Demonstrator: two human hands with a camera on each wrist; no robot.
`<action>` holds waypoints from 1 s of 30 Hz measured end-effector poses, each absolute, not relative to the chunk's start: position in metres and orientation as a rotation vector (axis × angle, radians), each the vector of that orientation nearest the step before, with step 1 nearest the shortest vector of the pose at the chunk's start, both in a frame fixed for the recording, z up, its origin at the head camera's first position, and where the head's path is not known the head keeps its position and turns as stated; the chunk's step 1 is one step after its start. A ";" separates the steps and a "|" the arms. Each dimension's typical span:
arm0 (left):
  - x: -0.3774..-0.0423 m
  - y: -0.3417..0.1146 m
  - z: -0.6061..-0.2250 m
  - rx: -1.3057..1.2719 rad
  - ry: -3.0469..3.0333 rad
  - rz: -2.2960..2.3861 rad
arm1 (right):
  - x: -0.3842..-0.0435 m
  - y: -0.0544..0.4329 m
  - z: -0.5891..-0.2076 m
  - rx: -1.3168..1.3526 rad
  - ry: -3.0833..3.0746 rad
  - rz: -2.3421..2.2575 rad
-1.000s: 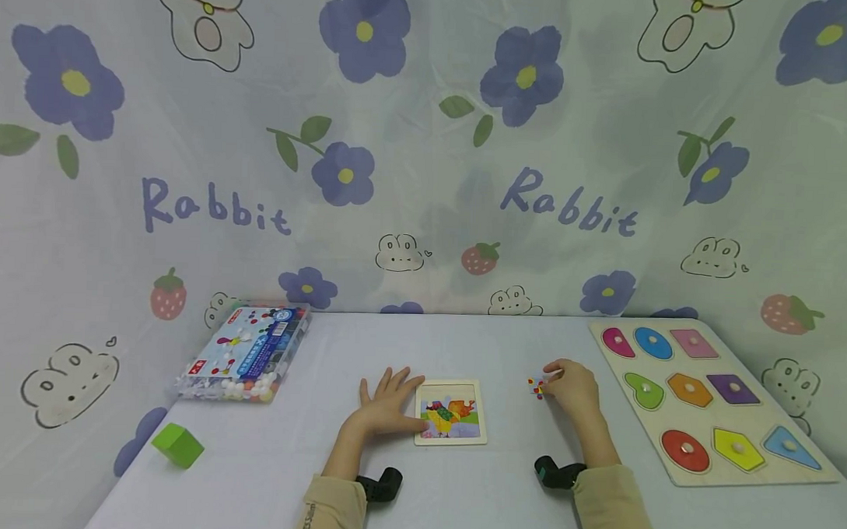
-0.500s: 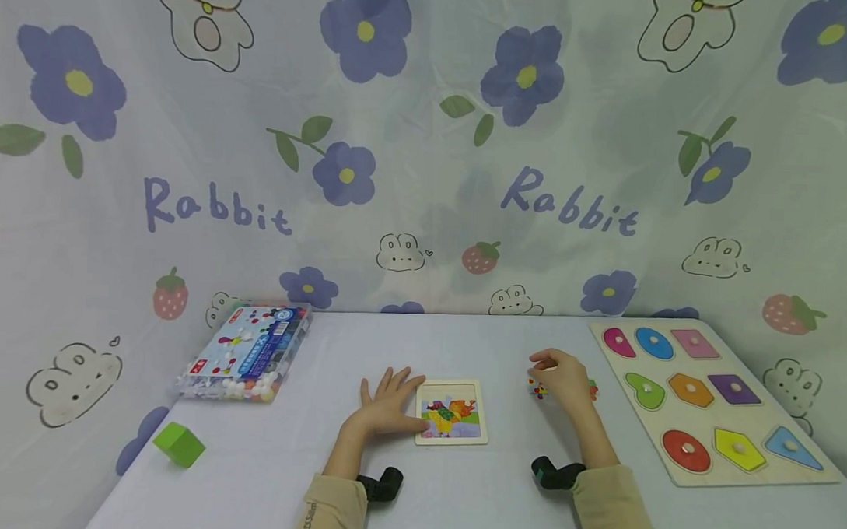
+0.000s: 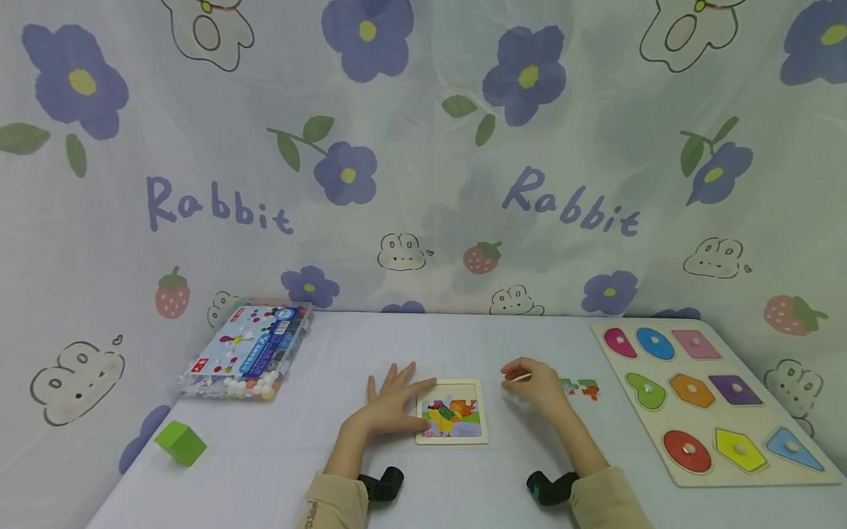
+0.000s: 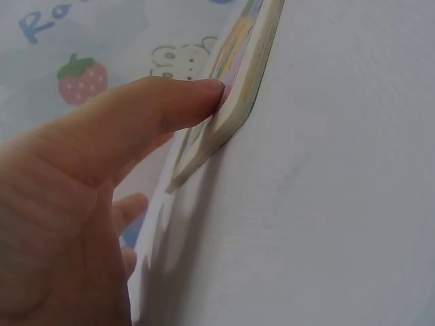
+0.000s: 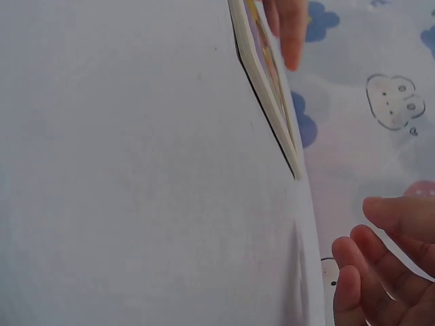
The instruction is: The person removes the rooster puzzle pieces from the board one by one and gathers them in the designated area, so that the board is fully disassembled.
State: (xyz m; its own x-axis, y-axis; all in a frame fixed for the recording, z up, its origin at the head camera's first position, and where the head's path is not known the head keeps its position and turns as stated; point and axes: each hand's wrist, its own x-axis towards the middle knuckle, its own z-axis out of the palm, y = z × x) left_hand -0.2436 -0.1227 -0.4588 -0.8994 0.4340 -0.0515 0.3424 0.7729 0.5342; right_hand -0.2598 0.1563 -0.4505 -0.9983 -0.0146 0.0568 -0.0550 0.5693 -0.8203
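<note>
A small wooden jigsaw puzzle (image 3: 452,417) in a pale square frame lies mid-table, its picture partly filled with colour. My left hand (image 3: 389,407) is at its left side, fingers spread; in the left wrist view the thumb (image 4: 194,98) rests on the frame's edge. To the right of the frame, my right hand (image 3: 534,385) hovers with thumb and fingertips close together, pinching a small puzzle piece seen nearly edge-on as a pale sliver. Its printed face is hidden. Behind this hand, loose puzzle pieces (image 3: 589,389) in red and green lie on the table.
A wooden shape board (image 3: 695,410) with coloured knobbed shapes lies at the right. At the back left sits a clear plastic box (image 3: 245,352) with a blue printed lid. A green cube (image 3: 181,443) stands near the left table edge. A printed curtain (image 3: 426,179) hangs behind.
My right hand has picked up a puzzle piece and moved left towards the framed puzzle, uncovering loose pieces behind it. The left hand has stayed at the frame, its fingers shifting slightly.
</note>
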 end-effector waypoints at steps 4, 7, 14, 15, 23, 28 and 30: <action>-0.245 -0.122 -0.459 0.682 2.751 0.821 | -0.256 0.149 -0.451 0.101 -2.773 1.451; -0.246 -0.120 -0.459 0.712 2.722 0.838 | -0.253 0.144 -0.450 0.130 -2.790 1.446; -0.245 -0.116 -0.458 0.721 2.702 0.810 | -0.247 0.134 -0.452 0.181 -2.819 1.440; -0.245 -0.116 -0.458 0.719 2.699 0.809 | -0.247 0.134 -0.452 0.199 -2.818 1.440; -0.245 -0.115 -0.458 0.728 2.700 0.799 | -0.244 0.128 -0.454 0.270 -2.881 1.397; -0.245 -0.115 -0.458 0.731 2.701 0.800 | -0.242 0.124 -0.454 0.377 -2.935 1.349; -0.245 -0.115 -0.458 0.727 2.700 0.803 | -0.241 0.123 -0.454 0.401 -2.955 1.320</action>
State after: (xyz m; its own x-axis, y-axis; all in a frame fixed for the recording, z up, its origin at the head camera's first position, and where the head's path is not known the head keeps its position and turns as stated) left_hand -0.2452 -0.1148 -0.4578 -0.8498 0.5214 -0.0777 0.3942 0.7264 0.5630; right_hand -0.2414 0.1228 -0.4541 -0.9627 -0.2703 -0.0091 -0.1737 0.6436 -0.7454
